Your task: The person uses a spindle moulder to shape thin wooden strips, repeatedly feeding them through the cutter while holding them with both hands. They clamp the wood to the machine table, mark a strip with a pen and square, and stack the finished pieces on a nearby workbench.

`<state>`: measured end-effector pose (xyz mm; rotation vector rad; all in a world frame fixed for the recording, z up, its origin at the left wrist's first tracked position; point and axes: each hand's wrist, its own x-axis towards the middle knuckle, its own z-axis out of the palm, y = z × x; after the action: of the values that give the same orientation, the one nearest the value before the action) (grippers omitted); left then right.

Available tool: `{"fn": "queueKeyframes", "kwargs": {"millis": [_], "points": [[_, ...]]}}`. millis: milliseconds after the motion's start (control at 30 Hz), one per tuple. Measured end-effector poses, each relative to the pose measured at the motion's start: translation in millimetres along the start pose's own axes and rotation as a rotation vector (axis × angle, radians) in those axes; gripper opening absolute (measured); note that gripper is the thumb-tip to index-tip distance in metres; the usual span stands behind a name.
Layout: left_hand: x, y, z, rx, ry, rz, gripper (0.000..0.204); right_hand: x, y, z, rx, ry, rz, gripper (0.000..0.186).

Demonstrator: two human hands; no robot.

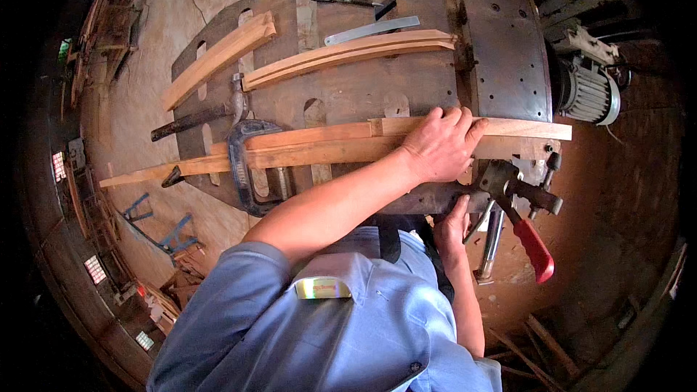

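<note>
Metal tabletop (504,72) over tan floor (163,43) — left grip (441,147) clasps wood strip (526,128), right grip (451,229) unclear.

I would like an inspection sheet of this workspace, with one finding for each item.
Surface: slotted metal table, stained.
Job's things: pale wooden strip; dark C-clamp; red-handled toggle clamp.
Clutter: pen, steel ruler, hammer, wooden pieces.
Left hand: on the pale wooden strip.
Right hand: at the table's near edge, by the toggle clamp; contact unclear.
Cables: nothing clearly identifiable.
Surroundings: ribbed motor right of the table; blue metal frame on the floor, left.
</note>
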<state>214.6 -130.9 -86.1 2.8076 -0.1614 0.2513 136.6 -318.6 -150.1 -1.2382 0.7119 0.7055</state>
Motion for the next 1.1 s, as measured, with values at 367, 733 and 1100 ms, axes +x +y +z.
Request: {"fn": "queueKeyframes", "kwargs": {"millis": [367, 733, 1100], "points": [[1, -5, 1, 0.069, -0.015, 0.01, 0.064, 9, 6, -5, -0.011, -0.004, 0.022, 0.062], [16, 2, -6, -0.202, -0.157, -0.236, 0.068, 6, 7, -5, 0.03, -0.11, 0.001, 0.071], [35, -6, 10, -0.278, -0.177, -0.282, 0.037, 4, 3, -4, 0.048, -0.084, 0.028, 0.071]]}}
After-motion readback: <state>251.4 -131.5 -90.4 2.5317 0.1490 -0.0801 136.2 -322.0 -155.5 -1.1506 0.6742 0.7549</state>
